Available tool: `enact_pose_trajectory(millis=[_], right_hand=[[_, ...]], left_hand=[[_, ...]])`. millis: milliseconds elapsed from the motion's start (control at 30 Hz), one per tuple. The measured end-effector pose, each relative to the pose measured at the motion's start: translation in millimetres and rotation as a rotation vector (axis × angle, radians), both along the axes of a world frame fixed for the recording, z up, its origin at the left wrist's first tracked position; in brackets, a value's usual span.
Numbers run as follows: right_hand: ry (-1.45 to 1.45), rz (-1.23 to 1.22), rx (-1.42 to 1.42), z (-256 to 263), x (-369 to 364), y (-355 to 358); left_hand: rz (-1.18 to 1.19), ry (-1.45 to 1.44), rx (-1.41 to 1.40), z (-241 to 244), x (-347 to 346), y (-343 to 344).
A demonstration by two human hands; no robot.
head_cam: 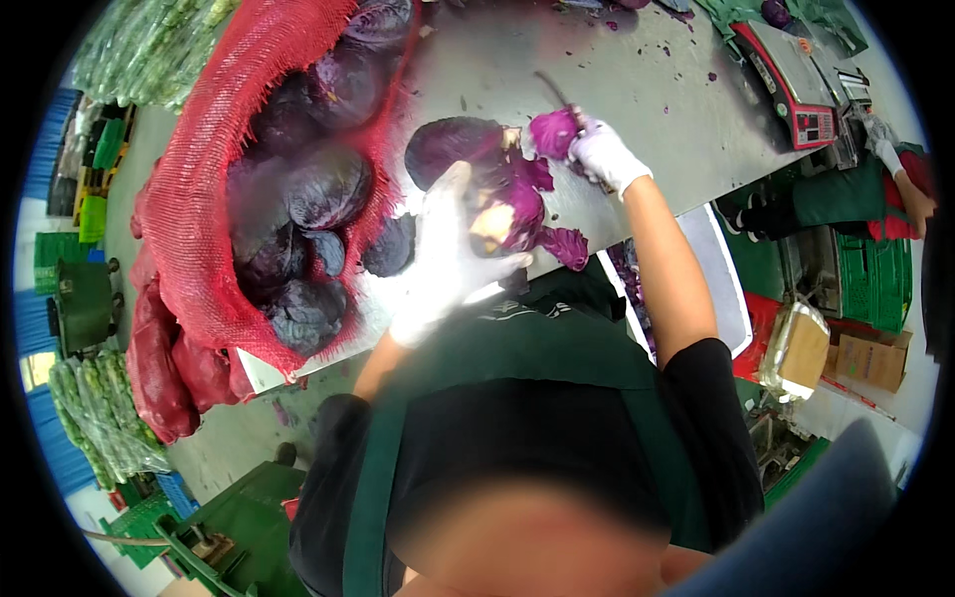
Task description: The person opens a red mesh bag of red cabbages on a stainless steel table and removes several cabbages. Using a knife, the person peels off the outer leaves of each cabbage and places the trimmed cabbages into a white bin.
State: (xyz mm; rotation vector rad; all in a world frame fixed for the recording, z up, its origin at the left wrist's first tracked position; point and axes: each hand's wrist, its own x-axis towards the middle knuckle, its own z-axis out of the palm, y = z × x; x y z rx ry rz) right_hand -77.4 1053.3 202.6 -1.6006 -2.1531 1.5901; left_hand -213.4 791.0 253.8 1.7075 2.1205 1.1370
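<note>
On a steel table, my gloved left hand [448, 246] spreads its fingers against a partly trimmed red cabbage [515, 216], whose pale stem end faces me. My right hand [608, 153], also in a white glove, is closed around a knife [553, 88] whose thin dark blade points up and left. A bright purple cabbage piece [553, 134] lies against the knife and fingers; whether the hand grips it too is unclear. A dark cabbage [448, 149] sits just beyond my left hand, and a torn purple leaf [565, 247] lies near the table edge.
A red mesh sack [194, 194] full of dark cabbages lies open at the left. A red-edged scale [802, 89] stands at the upper right. Below the table edge is a white bin [720, 276] with purple scraps. A co-worker in a green apron [839, 198] stands at the far right.
</note>
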Motion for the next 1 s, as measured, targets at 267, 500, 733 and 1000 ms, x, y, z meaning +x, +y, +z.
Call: enact_pose_trajectory(millis=[267, 500, 733, 1000], right_hand=[[0.277, -0.063, 0.92, 44.0, 8.5, -25.0], [0.53, 0.416, 0.504, 61.0, 12.4, -120.9], [0.293, 0.505, 0.698, 67.6, 22.6, -131.8], [0.403, 0.467, 0.581, 42.6, 21.6, -69.5]], left_hand=[[0.019, -0.33, 0.001, -5.9, -12.9, -27.6], [-0.101, -0.774, 0.07, -12.4, -15.2, -27.7], [0.106, -0.325, 0.017, -18.3, 2.5, -6.0], [0.002, -0.09, -0.02, -0.8, 6.0, 12.2]])
